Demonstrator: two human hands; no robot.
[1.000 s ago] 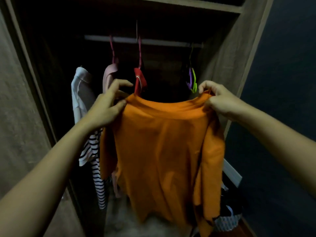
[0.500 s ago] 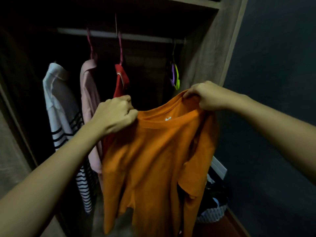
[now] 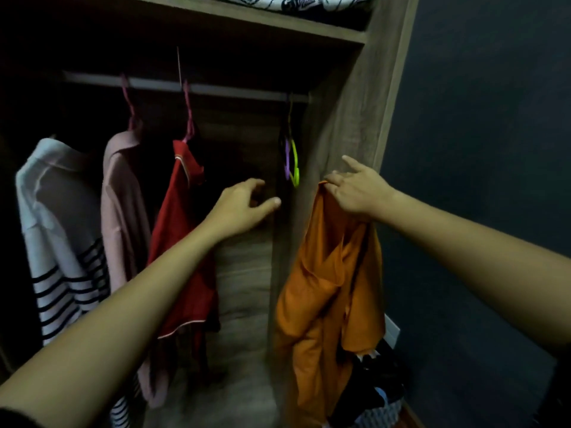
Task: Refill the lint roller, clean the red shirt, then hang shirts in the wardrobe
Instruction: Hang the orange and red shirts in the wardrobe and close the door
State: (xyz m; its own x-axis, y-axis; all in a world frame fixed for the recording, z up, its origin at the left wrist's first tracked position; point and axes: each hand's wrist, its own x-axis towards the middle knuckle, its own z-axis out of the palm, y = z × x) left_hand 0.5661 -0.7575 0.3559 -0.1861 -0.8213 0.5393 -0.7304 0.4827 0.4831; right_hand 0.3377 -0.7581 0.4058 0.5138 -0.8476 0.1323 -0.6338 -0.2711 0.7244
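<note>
An orange shirt (image 3: 330,279) hangs limp from my right hand (image 3: 358,193), which pinches its top edge in front of the wardrobe's right side panel. My left hand (image 3: 244,208) holds nothing and reaches, fingers loosely spread, into the wardrobe towards the empty purple and green hangers (image 3: 292,162) on the rail (image 3: 234,89). The red shirt (image 3: 182,242) hangs on a pink hanger left of my left hand.
A pink shirt (image 3: 123,217) and a white striped shirt (image 3: 58,236) hang further left on the rail. A shelf (image 3: 247,18) above carries patterned fabric. A basket of clothes (image 3: 377,406) sits on the floor at the right, by the dark wall.
My left hand let go of the orange shirt and moved up towards the empty hangers. The shirt swung right and now hangs from my right hand alone.
</note>
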